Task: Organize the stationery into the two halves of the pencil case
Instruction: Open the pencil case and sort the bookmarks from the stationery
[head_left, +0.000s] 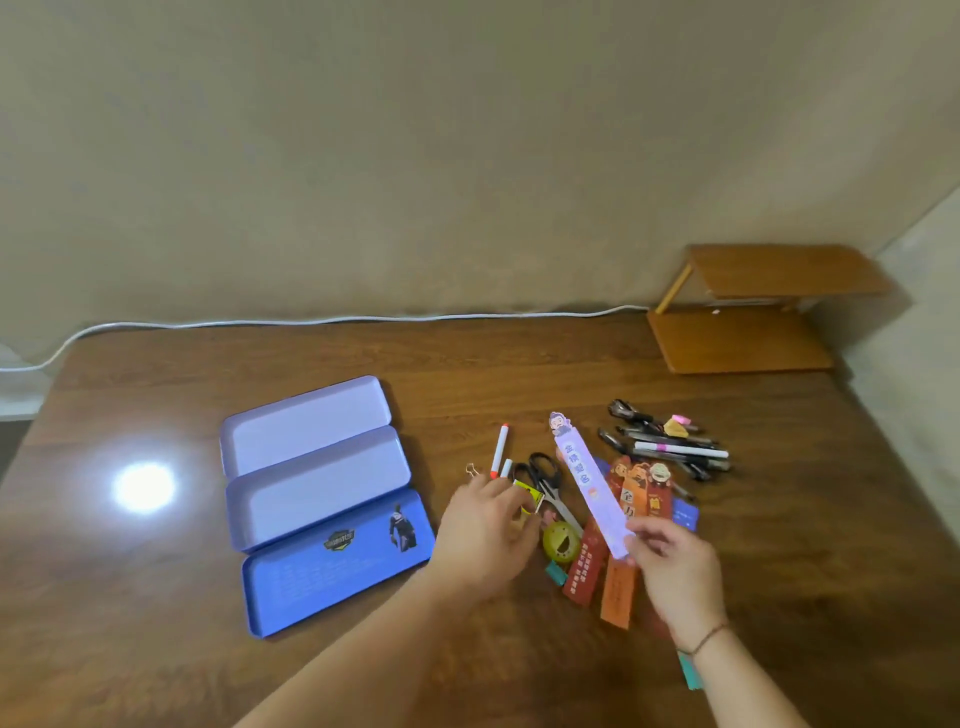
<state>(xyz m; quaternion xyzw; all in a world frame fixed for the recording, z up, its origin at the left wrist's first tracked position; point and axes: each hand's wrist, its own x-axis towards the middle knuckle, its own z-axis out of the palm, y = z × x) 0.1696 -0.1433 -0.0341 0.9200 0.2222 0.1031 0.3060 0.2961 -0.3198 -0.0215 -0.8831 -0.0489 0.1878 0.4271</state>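
Note:
An open purple pencil case lies on the left of the table as two pale trays, with a blue printed lid in front of them. My right hand pinches the near end of a lilac bookmark with a cartoon figure on top, lifted above red and orange bookmarks. My left hand rests over a small yellow and black item beside black scissors; whether it grips the item is unclear. A white marker with orange ends lies above my left hand.
A pile of dark pens and small erasers lies at the right. A yellow round item, a teal clip and a gold binder clip lie near my hands. A wooden shelf stands at the back right. A white cable runs along the far edge.

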